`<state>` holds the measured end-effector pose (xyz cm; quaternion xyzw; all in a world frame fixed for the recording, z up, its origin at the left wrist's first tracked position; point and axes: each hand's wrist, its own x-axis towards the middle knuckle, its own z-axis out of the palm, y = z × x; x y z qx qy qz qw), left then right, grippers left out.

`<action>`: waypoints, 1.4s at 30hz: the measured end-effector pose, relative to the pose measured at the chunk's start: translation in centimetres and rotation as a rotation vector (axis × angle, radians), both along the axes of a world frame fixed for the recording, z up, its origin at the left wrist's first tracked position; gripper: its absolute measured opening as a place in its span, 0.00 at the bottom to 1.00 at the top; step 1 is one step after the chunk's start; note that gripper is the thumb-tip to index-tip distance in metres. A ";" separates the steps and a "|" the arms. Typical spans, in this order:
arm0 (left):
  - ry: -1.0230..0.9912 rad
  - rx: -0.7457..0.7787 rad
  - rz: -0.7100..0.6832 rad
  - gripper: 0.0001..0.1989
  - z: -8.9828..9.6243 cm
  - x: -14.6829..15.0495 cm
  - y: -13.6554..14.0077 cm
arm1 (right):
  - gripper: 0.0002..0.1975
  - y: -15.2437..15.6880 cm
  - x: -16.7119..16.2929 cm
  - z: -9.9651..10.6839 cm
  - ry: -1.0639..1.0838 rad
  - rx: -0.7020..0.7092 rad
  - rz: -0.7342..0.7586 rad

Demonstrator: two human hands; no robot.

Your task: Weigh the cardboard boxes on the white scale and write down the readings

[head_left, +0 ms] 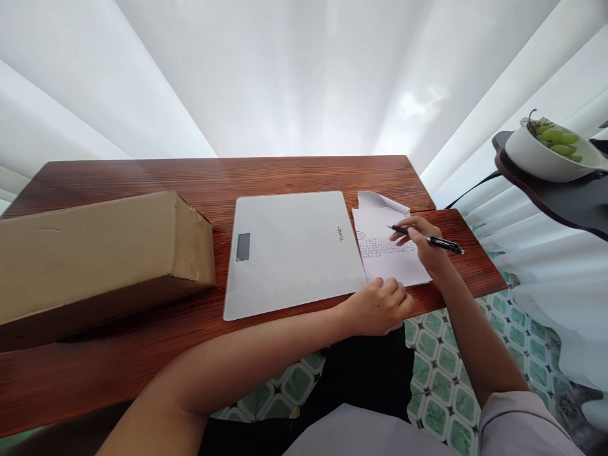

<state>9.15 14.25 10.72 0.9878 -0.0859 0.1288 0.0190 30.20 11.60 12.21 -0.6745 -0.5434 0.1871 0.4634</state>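
My right hand (424, 244) is closed around a black pen (445, 244), its tip pointing left over the paper. Beneath it lies a white sheet of paper (380, 221) with rows of small handwritten characters and a curled top corner. Closed in a loose fist, my left hand (380, 306) rests at the table's front edge by the bottom of the paper. Its palm side is hidden, so I cannot see whether anything is inside. Left of the paper, a flat white scale (289, 253) with a small grey display lies on the table, its lower right corner near my left hand.
A brown cardboard box (95, 253) stands on the left of the dark red wooden table (285, 172). At the right, a white bowl (541, 155) of green grapes (560, 138) sits on a dark raised shelf (527, 193). White curtains (294, 76) hang behind.
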 end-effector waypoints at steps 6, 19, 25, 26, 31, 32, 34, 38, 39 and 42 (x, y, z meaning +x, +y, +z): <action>-0.039 -0.003 -0.001 0.18 -0.5 0.0 0.0 | 0.17 -0.5 -1.6 -0.9 0.031 -0.082 0.028; -0.103 -0.014 0.015 0.16 -1.2 0.2 0.0 | 0.17 -0.5 -2.2 -1.6 -0.058 -0.131 -0.013; -0.102 -0.015 0.023 0.19 -1.3 0.3 -0.1 | 0.18 -0.5 -1.9 -2.3 -0.067 -0.153 0.000; -0.103 -0.019 0.025 0.19 -1.3 0.3 -0.1 | 0.18 -0.4 -1.9 -2.4 -0.070 -0.155 0.001; -0.107 -0.042 0.024 0.19 -1.3 0.3 -0.1 | 0.19 -0.4 -1.9 -2.3 -0.086 -0.159 0.007; -0.111 -0.043 0.023 0.18 -1.3 0.3 -0.1 | 0.19 -0.3 -2.0 -2.3 -0.086 -0.160 0.007; -0.113 -0.045 0.021 0.18 -1.4 0.3 -0.1 | 0.18 -0.3 -2.0 -2.2 -0.084 -0.161 0.006; -0.102 -0.052 0.022 0.18 -1.4 0.3 -0.1 | 0.18 -0.4 -2.0 -2.1 -0.069 -0.165 -0.004; -0.102 -0.052 0.023 0.18 -1.4 0.3 -0.1 | 0.18 -0.4 -2.0 -2.2 -0.065 -0.166 -0.006; -0.103 -0.060 0.025 0.18 -1.3 0.3 -0.1 | 0.18 -0.4 -2.0 -2.2 -0.057 -0.174 -0.009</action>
